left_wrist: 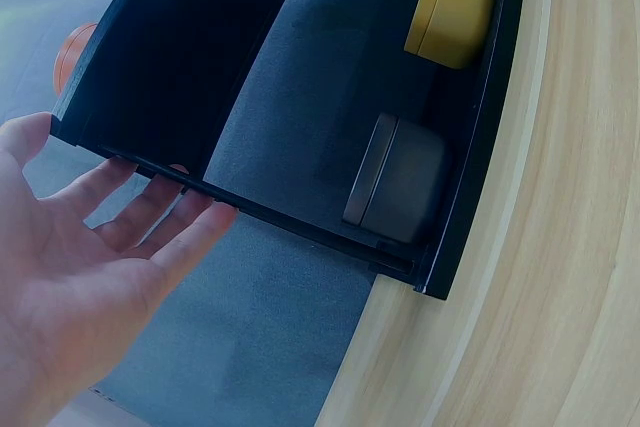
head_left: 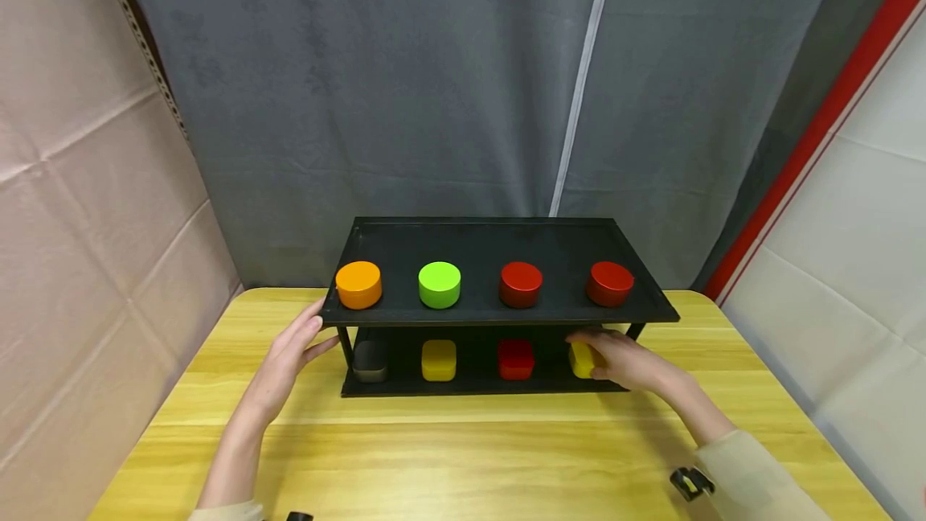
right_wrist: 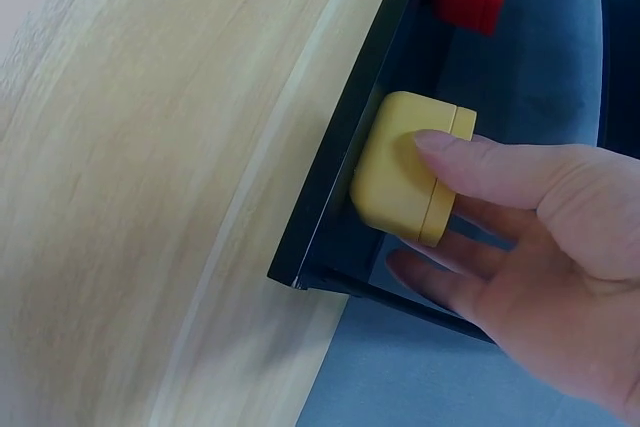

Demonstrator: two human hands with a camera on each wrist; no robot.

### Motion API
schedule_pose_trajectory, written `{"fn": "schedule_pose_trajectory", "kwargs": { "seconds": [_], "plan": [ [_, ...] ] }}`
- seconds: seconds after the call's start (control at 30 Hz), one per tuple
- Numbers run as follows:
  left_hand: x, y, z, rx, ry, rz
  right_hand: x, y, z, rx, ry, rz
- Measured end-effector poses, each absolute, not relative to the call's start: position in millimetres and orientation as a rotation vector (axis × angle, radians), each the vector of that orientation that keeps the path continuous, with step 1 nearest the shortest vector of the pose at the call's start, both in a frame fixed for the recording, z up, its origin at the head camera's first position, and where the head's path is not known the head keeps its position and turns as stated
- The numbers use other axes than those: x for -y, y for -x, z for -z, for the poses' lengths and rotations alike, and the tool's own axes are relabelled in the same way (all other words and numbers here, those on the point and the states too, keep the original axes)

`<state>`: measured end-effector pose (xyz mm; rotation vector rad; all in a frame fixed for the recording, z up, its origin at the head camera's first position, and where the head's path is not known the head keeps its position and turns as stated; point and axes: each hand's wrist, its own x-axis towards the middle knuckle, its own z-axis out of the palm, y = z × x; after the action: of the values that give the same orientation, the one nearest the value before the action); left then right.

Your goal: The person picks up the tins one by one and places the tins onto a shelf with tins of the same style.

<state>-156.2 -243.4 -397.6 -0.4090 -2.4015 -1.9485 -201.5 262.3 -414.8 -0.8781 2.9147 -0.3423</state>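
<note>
A black two-tier shelf [head_left: 492,241] stands on the wooden table. My left hand [head_left: 282,364] holds the left front edge of its upper tier, thumb at the corner and fingers along the side in the left wrist view. At the lower tier's right end, my right hand [right_wrist: 540,227] pinches a yellow rounded-square box [right_wrist: 400,167] with a lid seam, thumb on the near side and fingers on the other. Also on that tier are a red box [head_left: 516,360], another yellow box [head_left: 438,360] and a dark grey box [head_left: 370,361].
Round containers line the upper tier's front: orange [head_left: 358,285], green [head_left: 439,285] and two red, one left [head_left: 520,285] and one at the right [head_left: 610,284]. A grey curtain [head_left: 434,87] hangs behind. Pale cloth walls flank the wooden table [head_left: 448,457].
</note>
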Motion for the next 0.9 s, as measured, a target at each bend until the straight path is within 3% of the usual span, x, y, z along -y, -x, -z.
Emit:
{"fn": "schedule_pose_trajectory", "kwargs": {
  "seconds": [0.9],
  "plan": [
    [243.9,158.0,397.7,2.369,0.452,1.946,-262.5,203.7,414.4,-2.889,0.9,0.296]
  ]
}}
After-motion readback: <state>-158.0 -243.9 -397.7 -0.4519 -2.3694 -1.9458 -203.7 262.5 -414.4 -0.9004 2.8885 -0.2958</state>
